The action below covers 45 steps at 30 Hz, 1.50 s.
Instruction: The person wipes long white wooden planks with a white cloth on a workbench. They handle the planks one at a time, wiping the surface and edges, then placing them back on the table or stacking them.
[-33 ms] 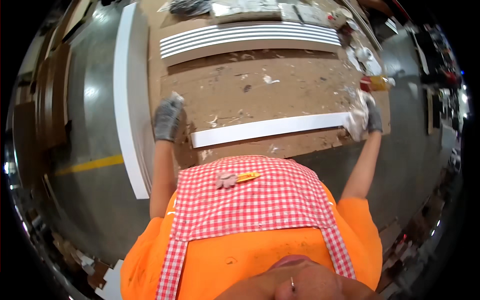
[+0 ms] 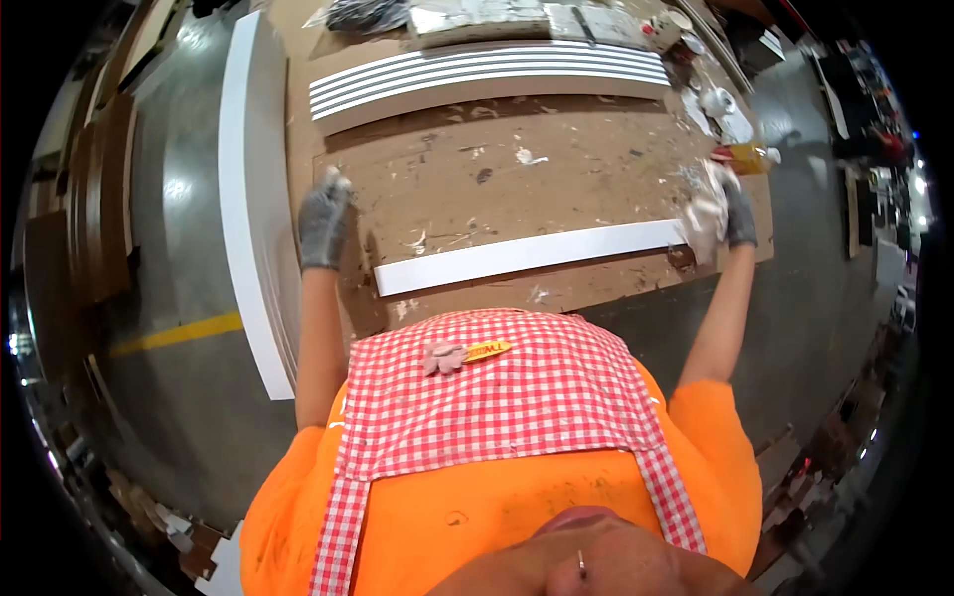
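Note:
A long, narrow white strip of board (image 2: 527,254) lies crosswise on the brown worktable in front of me. My right hand (image 2: 739,211), in a grey glove, is closed around a crumpled whitish rag (image 2: 706,217) at the strip's right end. Beyond the strip's left end, clear of it, my left hand (image 2: 324,223) hovers in a grey glove with whitish fingertips. Its fingers look curled together, and anything inside them is too small to make out. Just past my right hand is a bottle of yellow liquid (image 2: 750,158).
Several white-edged strips (image 2: 487,84) are stacked at the table's far side. Tall white panels (image 2: 243,209) stand along its left edge. Wrapped white blocks (image 2: 477,22), a dark plastic bag (image 2: 366,15) and a paper roll (image 2: 717,102) sit farther back. Scraps and stains dot the cardboard surface (image 2: 417,189).
My left hand has shifted slightly away from me, up from the strip's left end. The rag in my right hand stays near the right end, and the whole view has moved a little.

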Tool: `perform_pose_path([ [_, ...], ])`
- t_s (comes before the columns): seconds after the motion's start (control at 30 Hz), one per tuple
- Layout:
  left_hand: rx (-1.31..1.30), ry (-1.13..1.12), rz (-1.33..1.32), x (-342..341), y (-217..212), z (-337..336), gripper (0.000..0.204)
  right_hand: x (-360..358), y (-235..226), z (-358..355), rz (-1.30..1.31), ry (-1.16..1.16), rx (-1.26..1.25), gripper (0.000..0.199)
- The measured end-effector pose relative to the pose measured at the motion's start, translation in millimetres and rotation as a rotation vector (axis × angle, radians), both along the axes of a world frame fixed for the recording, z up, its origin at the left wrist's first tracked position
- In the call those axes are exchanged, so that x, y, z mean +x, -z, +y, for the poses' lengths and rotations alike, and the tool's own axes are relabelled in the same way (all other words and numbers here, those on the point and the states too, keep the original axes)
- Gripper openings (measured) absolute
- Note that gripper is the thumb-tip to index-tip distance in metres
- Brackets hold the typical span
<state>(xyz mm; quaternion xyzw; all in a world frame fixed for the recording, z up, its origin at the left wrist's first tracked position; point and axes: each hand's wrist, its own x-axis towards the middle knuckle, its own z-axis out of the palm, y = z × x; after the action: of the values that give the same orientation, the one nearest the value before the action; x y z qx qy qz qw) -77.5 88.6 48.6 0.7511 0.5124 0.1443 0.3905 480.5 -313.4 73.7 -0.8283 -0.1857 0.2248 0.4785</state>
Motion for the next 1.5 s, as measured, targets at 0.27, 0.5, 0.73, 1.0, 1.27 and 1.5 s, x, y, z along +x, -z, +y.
perform_pose_path([
  [0.27,0.285,-0.297,0.069,76,56,94,0.051,91,73,127,-0.203,-0.368,-0.233,0.038],
  [0.5,0.260,-0.367,-0.018,67,31,74,0.040,75,68,159,0.270,-0.108,-0.013,0.034],
  [0.73,0.299,-0.282,-0.149,21,41,22,0.041,119,57,68,0.198,-0.137,-0.307,0.046],
  [1.0,-0.341,-0.452,-0.324,13,37,-25,0.032,14,20,86,-0.386,-0.012,-0.658,0.041],
  [1.27,-0.726,-0.561,-0.792,-1,66,-18,0.036,-143,74,168,-0.569,-0.209,-0.420,0.048],
  [1.5,-0.767,-0.554,-0.758,4,55,-15,0.044,-356,41,302,-0.589,-0.746,-0.125,0.034],
])
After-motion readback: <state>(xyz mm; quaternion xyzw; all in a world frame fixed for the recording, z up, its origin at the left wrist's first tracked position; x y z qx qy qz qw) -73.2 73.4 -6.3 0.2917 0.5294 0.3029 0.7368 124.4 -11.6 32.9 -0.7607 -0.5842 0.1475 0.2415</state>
